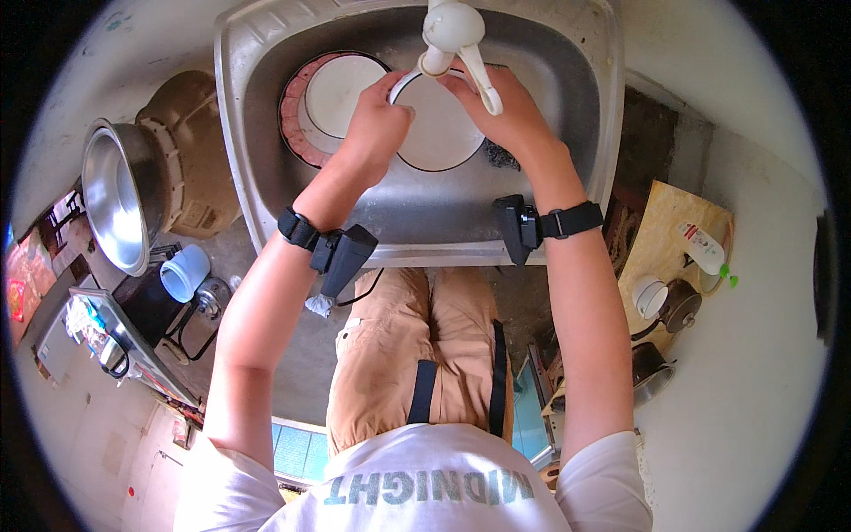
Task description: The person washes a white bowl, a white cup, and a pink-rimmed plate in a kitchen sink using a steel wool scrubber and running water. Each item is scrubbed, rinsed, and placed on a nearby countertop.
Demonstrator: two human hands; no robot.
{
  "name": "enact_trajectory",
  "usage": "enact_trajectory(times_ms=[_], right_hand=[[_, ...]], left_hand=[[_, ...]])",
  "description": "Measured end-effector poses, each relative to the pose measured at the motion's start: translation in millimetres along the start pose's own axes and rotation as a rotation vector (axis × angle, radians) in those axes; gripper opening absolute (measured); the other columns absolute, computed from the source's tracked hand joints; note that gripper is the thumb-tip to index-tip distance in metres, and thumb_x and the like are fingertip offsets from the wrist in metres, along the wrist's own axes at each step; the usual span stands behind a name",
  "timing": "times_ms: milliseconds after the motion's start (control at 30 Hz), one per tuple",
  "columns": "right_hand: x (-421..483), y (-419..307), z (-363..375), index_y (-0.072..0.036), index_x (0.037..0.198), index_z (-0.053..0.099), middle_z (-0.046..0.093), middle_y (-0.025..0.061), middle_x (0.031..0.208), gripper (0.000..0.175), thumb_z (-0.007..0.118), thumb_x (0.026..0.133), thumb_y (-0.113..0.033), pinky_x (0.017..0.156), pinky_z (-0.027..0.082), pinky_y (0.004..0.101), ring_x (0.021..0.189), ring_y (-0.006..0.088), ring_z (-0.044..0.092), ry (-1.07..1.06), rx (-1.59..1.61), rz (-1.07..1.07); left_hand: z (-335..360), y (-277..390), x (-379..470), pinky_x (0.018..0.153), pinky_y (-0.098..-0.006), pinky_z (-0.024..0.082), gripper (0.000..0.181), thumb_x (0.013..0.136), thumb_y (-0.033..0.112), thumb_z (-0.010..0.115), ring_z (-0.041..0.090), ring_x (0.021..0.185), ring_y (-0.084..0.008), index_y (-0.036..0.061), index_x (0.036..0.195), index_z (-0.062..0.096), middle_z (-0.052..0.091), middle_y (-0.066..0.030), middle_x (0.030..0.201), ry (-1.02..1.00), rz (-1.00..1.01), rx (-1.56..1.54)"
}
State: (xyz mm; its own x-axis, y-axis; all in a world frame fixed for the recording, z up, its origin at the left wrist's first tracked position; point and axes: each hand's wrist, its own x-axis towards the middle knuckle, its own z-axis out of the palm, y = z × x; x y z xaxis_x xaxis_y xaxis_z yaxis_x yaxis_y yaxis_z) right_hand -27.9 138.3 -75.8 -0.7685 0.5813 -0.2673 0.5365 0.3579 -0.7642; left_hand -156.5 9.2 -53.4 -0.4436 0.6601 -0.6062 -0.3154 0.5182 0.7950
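Observation:
Inside a metal sink (425, 206), my left hand (379, 123) grips the left rim of a white plate or shallow dish with a dark edge (442, 130). My right hand (502, 106) is at its upper right rim, partly hidden behind the white tap (454, 30). The tap's spout is right above the dish's far rim. Left of my left hand, a smaller white dish (342, 93) lies on a pink-rimmed plate (292, 110). A dark scouring pad (502, 156) lies on the sink floor beneath my right wrist.
A steel basin (116, 199) leans by a large brown jar (199, 159) at left, near a light-blue bucket (186, 271). On the right, a wooden board or tabletop (655, 226) holds a white bottle (701, 246), white bowls (649, 296) and a lidded pot (681, 306).

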Motion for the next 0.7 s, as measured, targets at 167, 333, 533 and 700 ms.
enact_trajectory(times_ms=[167, 333, 533, 700], right_hand=[[3, -1, 5, -0.013, 0.125, 0.069, 0.073, 0.0155, 0.097, 0.034, 0.061, 0.100, -0.034, 0.080, 0.051, 0.0371, 0.084, 0.0311, 0.068, 0.009, 0.003, 0.026], [6, -4, 4, -0.015, 0.122, 0.069, 0.071, 0.0197, 0.108, 0.032, 0.054, 0.100, -0.034, 0.091, 0.051, 0.0467, 0.101, 0.0394, 0.067, -0.013, 0.002, -0.003], [9, -24, 13, -0.014, 0.116, 0.069, 0.072, 0.0180, 0.105, 0.028, 0.059, 0.097, -0.031, 0.086, 0.054, 0.0472, 0.101, 0.0401, 0.067, 0.011, -0.155, -0.087], [32, -40, 40, -0.014, 0.110, 0.070, 0.071, 0.0112, 0.103, 0.020, 0.061, 0.092, -0.018, 0.076, 0.057, 0.0411, 0.093, 0.0339, 0.069, 0.116, -0.312, -0.514]], left_hand=[[-3, -5, 3, 0.084, -0.0308, 0.048, 0.052, 0.082, -0.004, 0.055, 0.060, 0.096, -0.0185, -0.0011, 0.134, 0.057, 0.065, -0.0087, 0.108, 0.016, -0.002, -0.024], [-8, -8, 9, 0.084, -0.0304, 0.048, 0.048, 0.083, -0.002, 0.056, 0.060, 0.096, -0.0179, -0.0012, 0.131, 0.061, 0.067, -0.0089, 0.109, 0.034, -0.056, -0.126], [-11, -15, 14, 0.083, -0.0282, 0.047, 0.047, 0.084, -0.003, 0.055, 0.059, 0.095, -0.0145, -0.0032, 0.130, 0.062, 0.068, -0.0088, 0.107, 0.062, 0.014, -0.015], [-16, -17, 13, 0.076, -0.0263, 0.045, 0.047, 0.081, -0.007, 0.051, 0.057, 0.088, -0.0120, -0.0042, 0.126, 0.062, 0.066, -0.0070, 0.102, 0.204, 0.154, 0.026]])
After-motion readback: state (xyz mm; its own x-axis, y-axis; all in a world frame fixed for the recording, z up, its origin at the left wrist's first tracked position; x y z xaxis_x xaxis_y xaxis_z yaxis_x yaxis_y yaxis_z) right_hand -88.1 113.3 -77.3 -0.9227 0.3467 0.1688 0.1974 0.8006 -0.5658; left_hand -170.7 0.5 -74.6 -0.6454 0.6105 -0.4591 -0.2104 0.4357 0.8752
